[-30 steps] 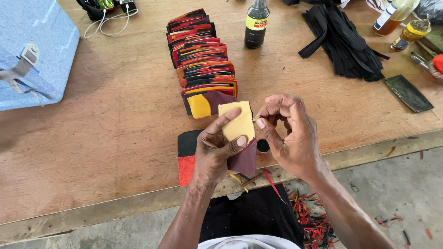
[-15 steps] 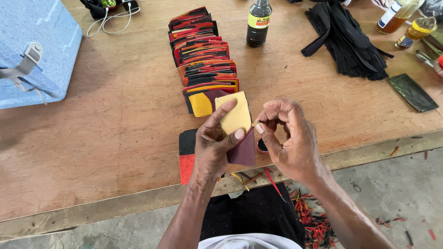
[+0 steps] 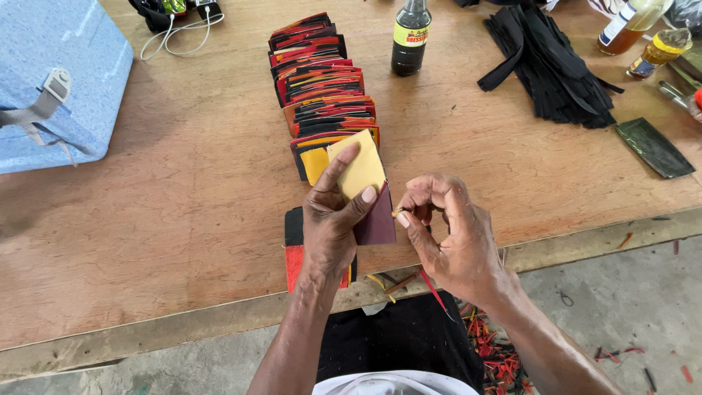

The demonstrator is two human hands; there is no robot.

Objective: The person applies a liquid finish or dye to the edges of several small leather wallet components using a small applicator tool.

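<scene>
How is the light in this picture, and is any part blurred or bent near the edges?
Head view: soft, even daylight, no hard glare; the blue box casts a faint shadow on the table. The left hand holding the yellow piece and the right hand are sharp. The table edge curves slightly from the wide lens.

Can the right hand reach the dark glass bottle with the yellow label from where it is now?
Probably yes. The right hand is pinching something small beside the folded yellow and maroon piece, and the dark glass bottle with the yellow label stands beyond it on bare wooden table, nothing between.
</scene>
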